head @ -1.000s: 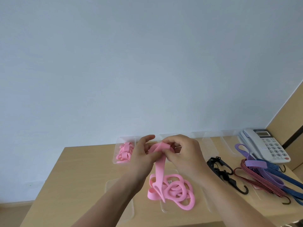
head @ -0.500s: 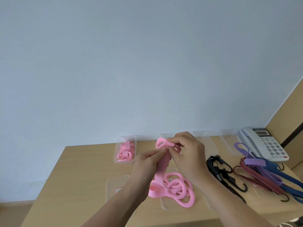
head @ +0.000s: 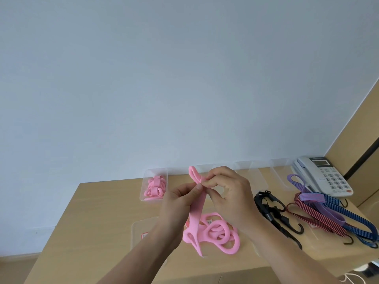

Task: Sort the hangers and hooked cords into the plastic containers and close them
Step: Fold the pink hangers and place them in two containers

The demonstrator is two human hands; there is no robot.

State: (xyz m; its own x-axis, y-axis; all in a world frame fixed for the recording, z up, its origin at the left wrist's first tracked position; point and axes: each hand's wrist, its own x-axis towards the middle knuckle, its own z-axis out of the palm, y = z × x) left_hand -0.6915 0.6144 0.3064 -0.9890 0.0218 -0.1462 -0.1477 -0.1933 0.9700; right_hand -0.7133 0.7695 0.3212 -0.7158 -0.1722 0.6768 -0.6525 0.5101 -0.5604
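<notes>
Head view: hands (head: 178, 201) (head: 229, 193) around pink strap (head: 196, 211)

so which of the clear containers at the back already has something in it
The leftmost container, holding folded pink hangers; the others in that row look empty.

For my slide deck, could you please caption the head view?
Left hand and right hand pinch a pink strap above a table; more straps lie in a container behind.

Pink hanger (head: 196, 210), blue-striped cords (head: 346, 216)
</notes>
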